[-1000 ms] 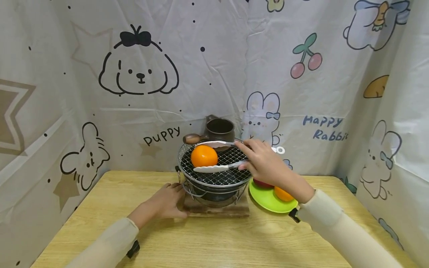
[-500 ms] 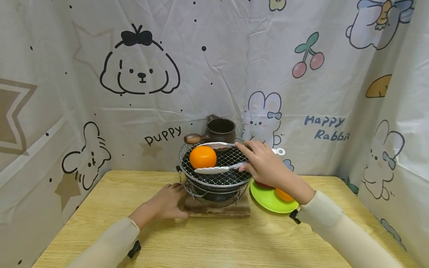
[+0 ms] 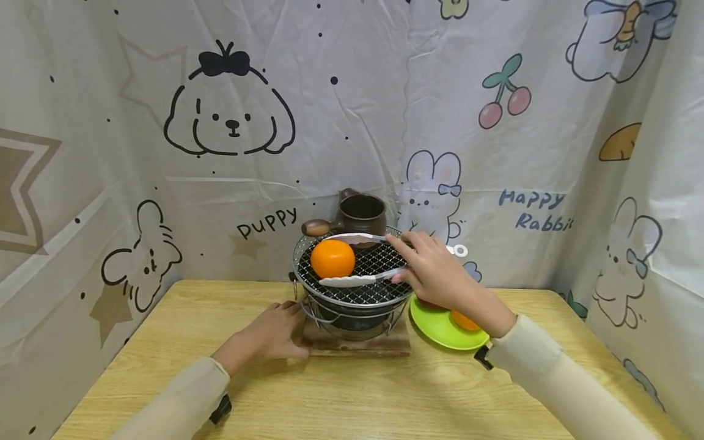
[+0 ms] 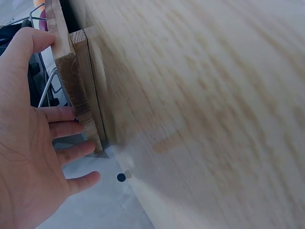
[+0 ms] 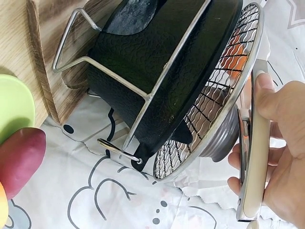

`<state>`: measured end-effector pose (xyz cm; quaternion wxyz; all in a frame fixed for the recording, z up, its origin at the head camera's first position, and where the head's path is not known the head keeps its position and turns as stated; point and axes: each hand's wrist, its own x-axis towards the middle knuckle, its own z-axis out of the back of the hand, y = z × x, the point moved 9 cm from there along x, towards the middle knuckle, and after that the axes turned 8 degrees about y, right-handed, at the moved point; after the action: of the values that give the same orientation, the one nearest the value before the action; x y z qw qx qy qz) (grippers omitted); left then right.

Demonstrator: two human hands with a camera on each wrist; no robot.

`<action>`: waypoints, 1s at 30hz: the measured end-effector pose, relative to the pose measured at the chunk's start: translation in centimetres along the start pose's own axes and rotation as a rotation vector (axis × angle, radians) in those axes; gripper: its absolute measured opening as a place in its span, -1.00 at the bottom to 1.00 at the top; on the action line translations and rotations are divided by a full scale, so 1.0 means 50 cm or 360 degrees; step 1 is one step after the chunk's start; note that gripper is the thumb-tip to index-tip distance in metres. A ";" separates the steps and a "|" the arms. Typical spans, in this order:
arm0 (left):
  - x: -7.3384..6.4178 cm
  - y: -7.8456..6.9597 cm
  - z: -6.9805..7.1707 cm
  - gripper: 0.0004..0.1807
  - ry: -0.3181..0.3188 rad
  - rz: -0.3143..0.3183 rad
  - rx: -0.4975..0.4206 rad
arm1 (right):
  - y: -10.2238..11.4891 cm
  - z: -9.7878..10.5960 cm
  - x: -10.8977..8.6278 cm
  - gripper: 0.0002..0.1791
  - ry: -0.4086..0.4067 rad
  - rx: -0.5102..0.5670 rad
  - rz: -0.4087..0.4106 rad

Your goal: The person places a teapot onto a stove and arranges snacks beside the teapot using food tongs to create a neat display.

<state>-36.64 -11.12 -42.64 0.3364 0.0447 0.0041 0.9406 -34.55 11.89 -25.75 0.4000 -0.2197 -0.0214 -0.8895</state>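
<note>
My right hand (image 3: 431,266) holds white-tipped tongs (image 3: 349,280), thumb on one arm and fingers on the other. The tongs' arms are spread on either side of an orange (image 3: 332,258), which sits on the wire mesh (image 3: 379,269) of a round black grill (image 5: 157,52). The tongs' pale handle (image 5: 257,162) shows between my fingers in the right wrist view. My left hand (image 3: 272,333) holds the left end of the wooden board (image 3: 357,345) under the grill. In the left wrist view my thumb is at the board's front edge, several fingers at its end.
A brown side-handled pot (image 3: 363,214) stands at the mesh's back edge. To the right of the grill, a green plate (image 3: 440,333) bears a dark red fruit (image 5: 21,160) and another orange (image 3: 464,320). A printed curtain (image 3: 352,110) hangs behind the wooden table (image 3: 352,397).
From one second to half a second ago, the orange shifts slightly left and toward the front on the mesh. Both hands and the tongs stay almost where they were.
</note>
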 end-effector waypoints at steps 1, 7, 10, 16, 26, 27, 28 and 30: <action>0.000 0.000 0.000 -0.11 0.0004 0.0002 -0.0004 | 0.000 0.000 0.000 -0.19 0.0001 0.0001 -0.0003; -0.002 0.001 -0.001 -0.08 0.0015 0.0006 -0.0012 | 0.001 0.001 -0.001 -0.17 -0.0011 0.0013 -0.0008; -0.002 0.000 -0.002 -0.04 0.0007 -0.0001 -0.0006 | 0.004 0.001 0.000 -0.16 -0.0020 0.0013 -0.0002; 0.000 0.001 -0.001 0.03 -0.0017 -0.0007 -0.0008 | 0.005 0.003 -0.001 -0.16 -0.0051 -0.0018 0.0006; -0.001 0.001 -0.004 -0.02 -0.0034 -0.0020 0.0004 | 0.006 0.008 -0.008 -0.13 -0.0088 -0.0047 0.0002; -0.002 0.001 -0.004 -0.02 -0.0032 -0.0019 -0.0002 | 0.005 0.009 -0.008 -0.12 -0.0096 -0.0050 0.0005; -0.002 0.000 -0.003 -0.02 -0.0031 -0.0018 -0.0007 | 0.005 0.010 -0.009 -0.12 -0.0105 -0.0052 0.0006; -0.002 -0.001 -0.002 -0.01 -0.0027 -0.0015 -0.0017 | 0.004 0.012 -0.011 -0.12 -0.0117 -0.0052 0.0007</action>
<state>-36.55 -11.15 -42.74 0.3412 0.0510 -0.0037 0.9386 -33.88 12.25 -25.47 0.3973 -0.2588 -0.0211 -0.8802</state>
